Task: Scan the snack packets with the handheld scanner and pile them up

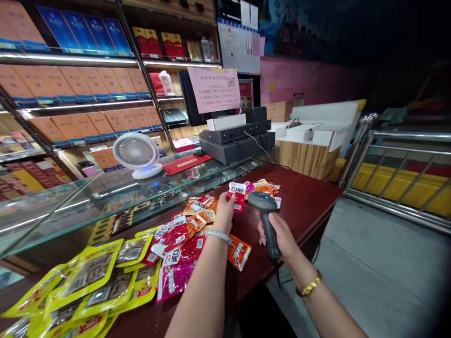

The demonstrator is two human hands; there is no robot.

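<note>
Closed on the edge of a red and white snack packet, my left hand holds it just above the dark red counter. My right hand is wrapped round the grip of a grey barcode scanner, its head close to the packet's right side. Beneath and left of my left hand lies a heap of red, orange and pink snack packets. Behind the scanner sits a smaller group of orange and pink packets. Yellow-edged snack packets are piled at the front left.
A glass display case borders the counter, with a white fan and a red mat on top. Beyond stand a black cash drawer and a monitor with a pink sign. A metal railing runs at right.
</note>
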